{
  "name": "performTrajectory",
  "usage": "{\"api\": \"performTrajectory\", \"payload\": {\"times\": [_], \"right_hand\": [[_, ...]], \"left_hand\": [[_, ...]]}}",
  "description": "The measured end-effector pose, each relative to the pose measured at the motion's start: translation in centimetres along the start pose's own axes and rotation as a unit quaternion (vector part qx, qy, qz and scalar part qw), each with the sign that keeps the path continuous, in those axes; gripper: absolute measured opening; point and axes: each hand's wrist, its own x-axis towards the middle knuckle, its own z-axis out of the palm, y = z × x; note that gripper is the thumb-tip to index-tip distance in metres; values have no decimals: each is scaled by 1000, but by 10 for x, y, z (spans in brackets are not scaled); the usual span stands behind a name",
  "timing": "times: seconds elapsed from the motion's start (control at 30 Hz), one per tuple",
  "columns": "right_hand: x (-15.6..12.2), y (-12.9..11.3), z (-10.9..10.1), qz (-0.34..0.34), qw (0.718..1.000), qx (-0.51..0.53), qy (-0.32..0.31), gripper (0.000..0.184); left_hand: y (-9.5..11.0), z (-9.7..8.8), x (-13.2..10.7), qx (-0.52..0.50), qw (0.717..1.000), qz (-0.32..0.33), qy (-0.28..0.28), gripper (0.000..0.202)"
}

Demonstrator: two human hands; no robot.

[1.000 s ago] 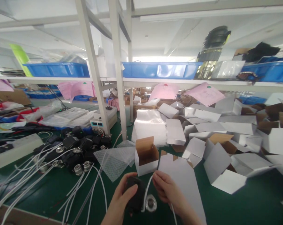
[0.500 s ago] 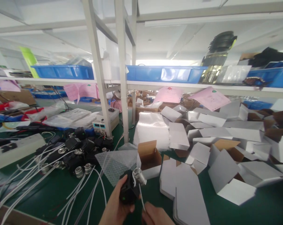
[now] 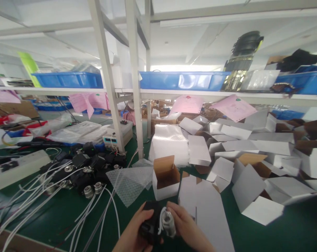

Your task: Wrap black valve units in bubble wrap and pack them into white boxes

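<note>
At the bottom centre my left hand [image 3: 132, 232] is closed round a black device [image 3: 149, 224] with a metal fitting [image 3: 169, 224] and a white cable. My right hand [image 3: 186, 227] grips the fitting and the coiled white cable against the device's right side. Just beyond the hands an open white carton [image 3: 165, 178] with a brown inside stands on the green table [image 3: 56, 213]. A sheet of bubble wrap [image 3: 131, 182] lies to its left.
A heap of black devices [image 3: 87, 168] with white cables [image 3: 29, 206] lies at the left. Flat and folded white cartons [image 3: 253, 161] cover the right side. A stack of flat cartons [image 3: 208, 210] lies by my right hand. White shelf posts [image 3: 133, 80] rise behind, with blue bins [image 3: 184, 79] above.
My right hand rose back up from the bottom edge and closed on the fitting and cable. The device, lifted half a second ago, now sits lower and turned between both hands.
</note>
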Motion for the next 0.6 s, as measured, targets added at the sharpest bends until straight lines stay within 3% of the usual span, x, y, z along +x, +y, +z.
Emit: {"api": "performTrajectory", "payload": {"times": [0.1, 0.2, 0.3, 0.43, 0.53, 0.6], "right_hand": [[-5, 27, 34, 24, 998, -38, 37, 58], [-6, 44, 62, 52, 988, -128, 66, 31], [-7, 48, 74, 67, 972, -210, 84, 9], [-17, 30, 56, 39, 964, -256, 66, 27], [-24, 1, 26, -4, 970, -240, 45, 28], [-22, -18, 10, -31, 982, -182, 30, 18]], "left_hand": [[1, 1, 4, -59, 998, 22, 32, 44], [0, 2, 7, -47, 988, 129, 72, 54], [-6, 1, 7, 52, 961, 254, 97, 62], [-11, -9, 10, 214, 898, 370, 107, 51], [-6, -17, 14, 322, 859, 386, 97, 44], [-3, -19, 17, 358, 845, 387, 92, 40]]}}
